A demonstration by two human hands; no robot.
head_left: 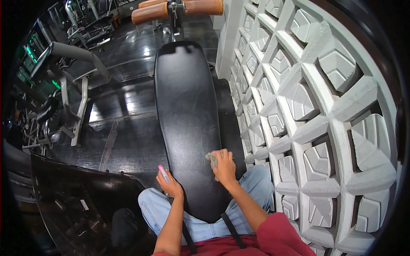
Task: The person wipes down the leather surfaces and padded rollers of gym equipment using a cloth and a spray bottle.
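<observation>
Dark, shiny gym floor [134, 147] spreads around a long black bench [183, 102], its near end between the person's jeans [151, 207]. At the bench's left edge, the left hand [170, 187] is closed around a small clear bottle [165, 174] with a pink top. Near the right edge, the right hand [225, 167] grips a bunched grey cloth [213, 160] against the bench top. White lattice wall [317, 124] runs along the right side. Farther left stands a grey exercise machine [82, 99]; beyond the bench's far end are brown rollers [150, 13].
</observation>
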